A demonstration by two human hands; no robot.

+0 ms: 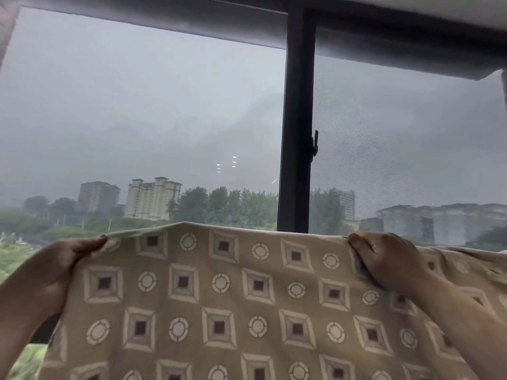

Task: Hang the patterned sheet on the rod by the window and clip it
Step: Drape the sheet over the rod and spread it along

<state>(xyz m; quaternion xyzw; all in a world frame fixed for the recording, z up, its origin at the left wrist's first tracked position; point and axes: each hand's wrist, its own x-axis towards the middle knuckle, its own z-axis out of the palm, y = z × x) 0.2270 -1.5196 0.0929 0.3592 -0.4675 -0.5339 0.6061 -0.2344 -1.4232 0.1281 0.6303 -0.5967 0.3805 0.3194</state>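
Note:
The patterned sheet (219,292) is tan with cream squares and circles. It is held up spread out across the lower half of the view, in front of the window. My left hand (52,272) pinches its top edge at the left. My right hand (389,259) grips the top edge at the right, fingers curled over the fabric. The edge between my hands rises to a slight peak. No rod or clip shows in the view.
A dark vertical window post (297,133) with a small latch (315,145) stands behind the sheet, right of centre. A mesh screen (411,138) covers the right pane. A grey overhang (192,20) runs along the top. Buildings and trees lie outside.

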